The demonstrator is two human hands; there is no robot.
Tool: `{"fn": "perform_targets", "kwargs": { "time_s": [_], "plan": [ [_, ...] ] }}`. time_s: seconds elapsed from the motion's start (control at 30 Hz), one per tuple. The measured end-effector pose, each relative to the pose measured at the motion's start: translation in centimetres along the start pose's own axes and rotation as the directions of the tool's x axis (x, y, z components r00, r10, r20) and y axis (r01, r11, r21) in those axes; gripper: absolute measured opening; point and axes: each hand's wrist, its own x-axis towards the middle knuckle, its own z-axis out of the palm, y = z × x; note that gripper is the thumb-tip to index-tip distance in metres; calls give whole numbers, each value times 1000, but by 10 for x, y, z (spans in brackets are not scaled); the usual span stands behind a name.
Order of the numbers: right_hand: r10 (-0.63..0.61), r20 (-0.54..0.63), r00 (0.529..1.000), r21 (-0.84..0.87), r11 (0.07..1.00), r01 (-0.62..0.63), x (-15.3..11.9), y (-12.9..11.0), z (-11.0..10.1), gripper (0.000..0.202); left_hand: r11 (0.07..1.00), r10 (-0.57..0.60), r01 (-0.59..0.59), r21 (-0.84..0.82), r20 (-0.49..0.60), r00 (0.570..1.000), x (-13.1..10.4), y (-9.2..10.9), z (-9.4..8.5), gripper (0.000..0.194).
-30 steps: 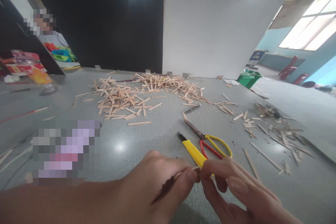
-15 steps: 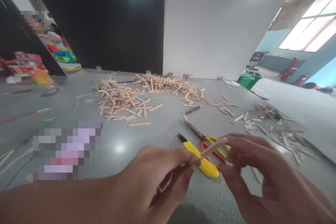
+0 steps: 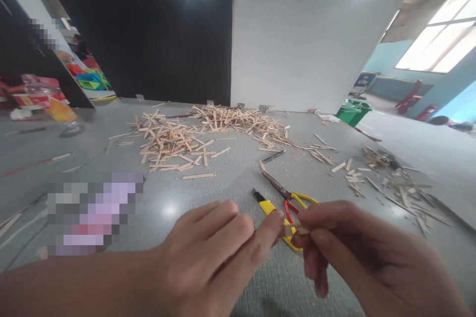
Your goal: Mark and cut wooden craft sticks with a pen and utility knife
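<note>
Between my hands is a pale wooden craft stick (image 3: 288, 231), mostly covered by fingers. My right hand (image 3: 360, 252) pinches it between thumb and fingers. My left hand (image 3: 223, 252) is closed on the stick's other end, its forefinger pointing along it and its thumb hidden. Just beneath lies a yellow utility knife (image 3: 267, 206), partly covered by the hands. Beside the knife rest shears with dark blades (image 3: 277, 184) and red and yellow handles, partly behind my right hand.
A heap of craft sticks (image 3: 171, 141) spreads over the grey table (image 3: 223, 193). Cut pieces (image 3: 409, 195) lie at the right, and a pen (image 3: 274, 155) sits beyond the shears. A bottle (image 3: 59, 109) stands at left. Black and white panels (image 3: 297, 39) close off the back.
The stick has turned and dropped lower between my hands. My right thumb and fingers have closed on it. My left hand has rolled over, so its knuckles now face up.
</note>
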Motion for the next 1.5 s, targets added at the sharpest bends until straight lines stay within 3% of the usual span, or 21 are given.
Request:
{"fn": "perform_targets", "kwargs": {
  "time_s": [0.07, 0.13, 0.2, 0.27, 0.33, 0.4, 0.5, 0.57, 0.63, 0.7, 0.77, 0.83, 0.87, 0.9, 0.97, 1.07, 1.13, 1.2, 1.37, 1.43, 1.5],
  "plan": [
    [4, -8, 1000, 1, 1000, -4, 0, 0, 0, 11, 991, 82, -88, 99, 61, 995, 2, 0, -2, 49],
    [21, -10, 1000, 21, 1000, -21, 1, -1, -1, 12, 989, 63, -81, 121, 146, 987, 5, 2, -4, 45],
    [40, 21, 999, 47, 998, -41, 3, 0, -3, 13, 997, -81, 79, 18, 172, 982, 9, 7, -5, 42],
    [56, 88, 995, 64, 996, -62, 6, 0, -6, 16, 935, -290, 313, -168, 150, 945, 13, 12, -5, 38],
    [99, 117, 988, 73, 991, -108, 7, -1, -7, 21, 757, -487, 525, -388, 201, 850, 16, 15, -5, 21],
    [156, 98, 983, 87, 982, -165, 8, -2, -5, 25, 496, -591, 667, -556, 347, 728, 20, 14, -3, 8],
    [200, 68, 977, 117, 971, -207, 7, -3, 2, 26, 116, -633, 722, -682, 509, 583, 25, 8, 1, 16],
    [186, 43, 982, 104, 976, -190, 6, 1, 7, 27, -65, -676, 687, -724, 538, 504, 26, 2, 6, 19],
    [82, -15, 997, -8, 997, -82, 4, 11, 8, 22, -193, -708, 669, -718, 573, 412, 27, 0, 10, 28],
    [-189, -56, 980, -228, 958, 172, 3, 25, 7, 20, -288, -675, 679, -675, 646, 356, 25, 1, 14, 30],
    [-509, -19, 861, -443, 776, 449, 2, 38, 5, 38, -328, -583, 709, -624, 724, 368, 23, 6, 16, 31],
    [-651, 42, 758, -552, 617, 561, 2, 46, 4, 52, -312, -522, 721, -619, 746, 414, 21, 11, 17, 31],
    [-670, 64, 739, -573, 582, 577, 3, 47, 5, 54, -292, -513, 723, -626, 741, 433, 21, 14, 17, 28],
    [-666, 68, 743, -577, 581, 574, 3, 47, 7, 54, -270, -515, 724, -634, 731, 449, 20, 15, 17, 25],
    [-606, 38, 795, -557, 648, 520, 3, 44, 11, 48, -232, -526, 729, -644, 713, 463, 19, 17, 17, 19],
    [-452, -35, 891, -484, 788, 381, 2, 39, 17, 24, -238, -583, 729, -641, 695, 420, 18, 17, 19, 15],
    [-386, -23, 922, -446, 830, 336, 1, 38, 18, 14, -261, -623, 724, -638, 684, 379, 17, 16, 21, 18],
    [-361, 16, 932, -431, 839, 332, 1, 37, 16, 10, -263, -636, 719, -643, 676, 373, 17, 15, 22, 22],
    [-330, 93, 940, -552, 768, 324, 13, 45, 6, 15, -155, -720, 726, -670, 580, 382, 20, 9, 18, 24],
    [-265, 128, 956, -675, 682, 279, 20, 57, 3, 16, -136, -717, 703, -698, 559, 417, 23, 6, 14, 26],
    [-185, 231, 955, -789, 538, 295, 24, 75, 2, 14, -135, -668, 686, -715, 577, 470, 26, 4, 9, 27]
  ]
}}
